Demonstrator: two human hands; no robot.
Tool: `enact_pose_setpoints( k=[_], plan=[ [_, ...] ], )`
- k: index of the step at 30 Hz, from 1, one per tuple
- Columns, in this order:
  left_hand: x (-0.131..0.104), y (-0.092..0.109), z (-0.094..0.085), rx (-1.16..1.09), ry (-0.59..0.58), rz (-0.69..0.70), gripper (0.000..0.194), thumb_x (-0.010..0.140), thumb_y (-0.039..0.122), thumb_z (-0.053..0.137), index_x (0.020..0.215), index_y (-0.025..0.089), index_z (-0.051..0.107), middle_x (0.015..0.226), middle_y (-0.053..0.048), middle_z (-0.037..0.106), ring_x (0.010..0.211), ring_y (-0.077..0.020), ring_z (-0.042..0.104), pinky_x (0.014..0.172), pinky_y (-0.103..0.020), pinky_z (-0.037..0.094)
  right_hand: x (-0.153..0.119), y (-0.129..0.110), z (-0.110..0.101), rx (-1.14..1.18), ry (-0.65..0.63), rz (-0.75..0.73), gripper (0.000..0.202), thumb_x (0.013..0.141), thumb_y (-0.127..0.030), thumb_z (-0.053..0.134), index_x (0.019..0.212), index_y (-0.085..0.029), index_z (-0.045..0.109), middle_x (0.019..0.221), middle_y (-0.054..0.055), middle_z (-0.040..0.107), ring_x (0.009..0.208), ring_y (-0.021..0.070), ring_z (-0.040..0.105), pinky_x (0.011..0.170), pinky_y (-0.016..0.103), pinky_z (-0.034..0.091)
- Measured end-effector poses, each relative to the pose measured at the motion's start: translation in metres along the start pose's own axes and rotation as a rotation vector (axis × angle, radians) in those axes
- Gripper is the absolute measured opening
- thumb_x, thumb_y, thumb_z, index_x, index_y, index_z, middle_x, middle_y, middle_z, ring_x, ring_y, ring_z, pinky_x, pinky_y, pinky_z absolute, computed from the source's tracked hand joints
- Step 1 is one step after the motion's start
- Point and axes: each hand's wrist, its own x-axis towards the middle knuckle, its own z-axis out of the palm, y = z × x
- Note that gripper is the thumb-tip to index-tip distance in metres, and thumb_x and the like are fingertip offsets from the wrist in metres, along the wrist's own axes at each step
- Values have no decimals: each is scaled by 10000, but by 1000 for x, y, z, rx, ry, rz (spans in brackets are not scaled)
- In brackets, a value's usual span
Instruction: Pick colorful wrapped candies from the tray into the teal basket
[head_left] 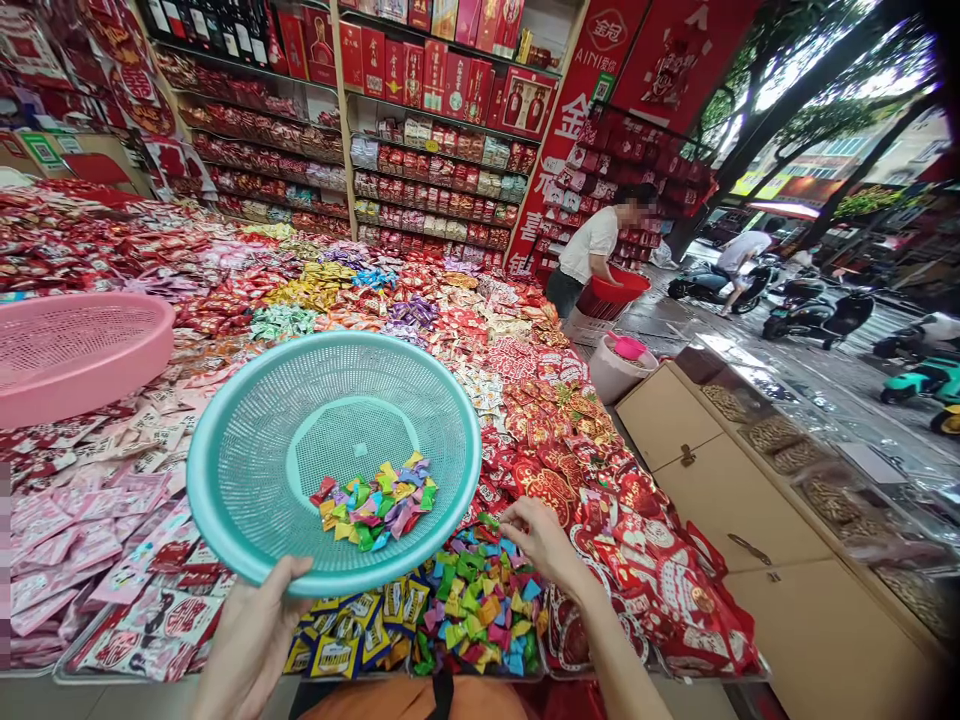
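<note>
My left hand point(251, 635) grips the near rim of a round teal plastic basket point(247, 450), its thumb over the edge. The basket tilts toward me above the candy display, and a small heap of bright wrapped candies point(379, 500) lies in its lower part. Just right of the basket, my right hand point(536, 540) is closed in a pinch, with a green-wrapped candy point(488, 521) at the fingertips. Below that hand is a compartment of matching multicoloured candies point(480, 600). Yellow and navy packets point(337, 645) lie beside it, partly under the basket.
A pink basket point(82, 390) rests on the candy at left. Red packets point(645, 560) are piled at right, beside a wooden cabinet point(742, 500). Stocked shelves point(435, 150) stand behind. A person point(589, 250) bends over a red basket point(611, 290) near the street.
</note>
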Motion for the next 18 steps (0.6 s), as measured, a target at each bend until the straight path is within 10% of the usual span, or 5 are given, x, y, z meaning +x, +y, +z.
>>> enact_pose_setpoints(
  k=[7, 18],
  plan=[
    [5, -8, 2, 3, 7, -18, 323, 344, 161, 845, 593, 130, 642, 689, 10, 587, 607, -117, 520, 431, -223, 489, 13, -44, -30, -3, 177, -199, 161, 928, -300, 556, 809, -216, 626, 797, 8, 609, 812, 184, 525, 776, 325, 338],
    [1, -13, 1, 12, -39, -31, 336, 438, 191, 846, 698, 145, 639, 736, 6, 604, 636, -124, 525, 464, -238, 505, 36, -78, 19, -164, 115, -276, 69, 902, -236, 619, 847, -221, 659, 880, 11, 645, 895, 185, 549, 785, 308, 316]
  ],
)
